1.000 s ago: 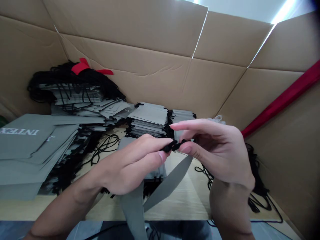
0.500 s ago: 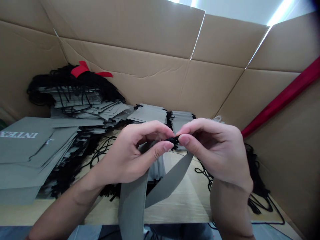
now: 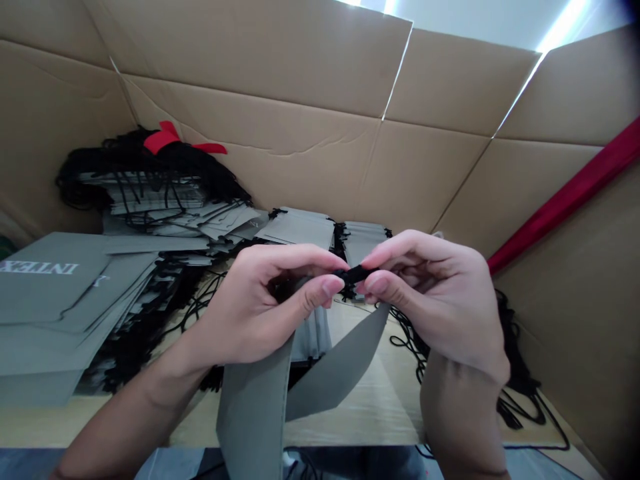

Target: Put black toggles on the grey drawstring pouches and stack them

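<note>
Closely, Two Hands Pinch a Black Cord Above the Counter

The left hand (image 3: 260,307) has its thumb and forefinger drawn together at the left end of a thick, twisted black cord (image 3: 356,274); the right hand (image 3: 440,300) pinches the other end between thumb and forefinger. The cord bridges the narrow gap between the fingertips, above the pale wooden counter (image 3: 375,417). Below the hands hang two flat, matte grey panels: a left panel (image 3: 255,407), dropping past the counter's near edge, and a right panel (image 3: 345,367), slanting up toward the right hand. Whether any fingers grip these panels cannot be told.

At the left lies a broad stack of grey sheets (image 3: 45,300) with white lettering. Far left, a tangled heap of black cords (image 3: 200,167) with a bright red strip (image 3: 163,138) tops another grey pile. Two smaller grey stacks (image 3: 300,225) stand at the far middle, before a brown cardboard wall (image 3: 250,113). Loose black cords (image 3: 515,360) lie at the right.
</note>
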Tool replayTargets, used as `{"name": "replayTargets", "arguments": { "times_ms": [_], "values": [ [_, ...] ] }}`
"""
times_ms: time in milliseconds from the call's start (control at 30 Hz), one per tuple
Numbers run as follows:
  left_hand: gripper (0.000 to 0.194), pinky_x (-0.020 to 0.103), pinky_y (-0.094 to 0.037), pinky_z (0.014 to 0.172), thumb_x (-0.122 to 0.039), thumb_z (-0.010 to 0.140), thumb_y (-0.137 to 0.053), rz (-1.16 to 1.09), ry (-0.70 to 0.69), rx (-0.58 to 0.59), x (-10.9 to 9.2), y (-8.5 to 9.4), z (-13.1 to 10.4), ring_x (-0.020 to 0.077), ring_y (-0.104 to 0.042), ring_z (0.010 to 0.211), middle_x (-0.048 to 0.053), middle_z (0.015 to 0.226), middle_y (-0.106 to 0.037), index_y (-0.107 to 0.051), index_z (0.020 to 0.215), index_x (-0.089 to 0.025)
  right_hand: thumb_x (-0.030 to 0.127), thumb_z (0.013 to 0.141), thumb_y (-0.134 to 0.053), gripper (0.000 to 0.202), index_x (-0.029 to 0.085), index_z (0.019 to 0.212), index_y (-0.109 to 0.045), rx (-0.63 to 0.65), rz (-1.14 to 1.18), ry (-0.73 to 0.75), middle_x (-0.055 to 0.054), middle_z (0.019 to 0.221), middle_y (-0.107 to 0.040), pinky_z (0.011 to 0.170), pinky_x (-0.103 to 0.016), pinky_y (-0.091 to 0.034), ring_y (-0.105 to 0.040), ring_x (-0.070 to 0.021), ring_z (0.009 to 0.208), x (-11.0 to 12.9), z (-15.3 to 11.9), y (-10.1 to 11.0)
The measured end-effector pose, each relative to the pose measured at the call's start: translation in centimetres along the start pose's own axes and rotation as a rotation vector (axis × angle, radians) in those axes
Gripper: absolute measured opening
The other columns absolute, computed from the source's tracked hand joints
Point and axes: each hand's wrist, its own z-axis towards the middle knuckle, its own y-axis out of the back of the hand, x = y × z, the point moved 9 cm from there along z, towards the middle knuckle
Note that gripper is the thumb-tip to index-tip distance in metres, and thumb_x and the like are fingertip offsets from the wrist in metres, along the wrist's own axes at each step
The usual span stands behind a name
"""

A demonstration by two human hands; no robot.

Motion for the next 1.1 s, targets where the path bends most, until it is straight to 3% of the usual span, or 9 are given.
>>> {"name": "replayTargets", "arguments": {
  "times_ms": [133,300,500,733,967,1100],
  "values": [
    [0.006,0.014,-0.051,0.055,-0.017,0.103,-0.076,0.050,-0.015,0.002,-0.3,0.1,0.0,0.0048,-0.062,0.059,-0.004,0.074,-0.074,-0.081,0.106,-0.017,0.017,0.087,-0.099,0.018,0.025,0.097,-0.088,-0.003,0.008,-0.016,0.002,0.081,-0.085,0.064,-0.012,-0.063,-0.080,-0.0098,0.069,-0.1,-0.2,0.0],
    [0.004,0.016,-0.041,0.050,-0.019,0.099,-0.082,0.129,-0.052,-0.023,-0.5,0.2,0.0,0.0048,-0.051,0.057,-0.005,0.070,-0.066,-0.082,0.101,-0.016,0.014,0.085,-0.099,0.021,0.027,0.098,-0.088,0.001,0.028,-0.037,0.003,0.081,-0.086,0.065,-0.013,-0.066,-0.082,-0.0115,0.070,-0.2,-0.6,-0.1],
    [0.003,0.016,-0.046,0.056,-0.015,0.095,-0.081,0.189,-0.092,-0.057,-0.9,0.3,-0.3,0.0065,-0.055,0.061,-0.003,0.073,-0.071,-0.081,0.097,-0.018,0.016,0.077,-0.106,0.029,0.028,0.098,-0.089,0.016,0.016,-0.056,0.003,0.081,-0.086,0.064,-0.013,-0.064,-0.082,-0.0120,0.070,-0.4,-0.6,-0.2],
    [0.009,0.016,-0.043,0.049,-0.010,0.090,-0.076,0.185,-0.067,-0.087,-0.9,0.0,-0.6,0.0069,-0.052,0.054,-0.004,0.067,-0.068,-0.078,0.087,-0.019,0.019,0.076,-0.107,0.030,0.027,0.097,-0.087,0.041,-0.012,-0.045,0.004,0.082,-0.086,0.063,-0.014,-0.059,-0.078,-0.0105,0.070,-0.4,-0.7,-0.7],
    [0.006,0.016,-0.045,0.049,-0.011,0.089,-0.077,0.154,-0.071,-0.074,-1.0,0.1,-0.3,0.0069,-0.054,0.054,-0.001,0.069,-0.072,-0.080,0.086,-0.016,0.014,0.087,-0.098,0.037,0.033,0.116,-0.085,0.071,-0.178,0.060,0.005,0.087,-0.085,0.059,-0.022,-0.054,-0.075,-0.0122,0.071,0.4,-0.9,-0.8],
    [0.003,0.018,-0.047,0.053,-0.018,0.097,-0.081,0.125,-0.023,0.020,-0.4,-0.1,-0.1,0.0089,-0.057,0.060,0.000,0.075,-0.075,-0.084,0.097,-0.017,0.016,0.090,-0.096,0.026,0.033,0.108,-0.087,0.043,-0.355,0.148,0.004,0.090,-0.083,0.058,-0.026,-0.052,-0.072,-0.0140,0.072,1.1,-1.1,-0.5]
  ]
}}
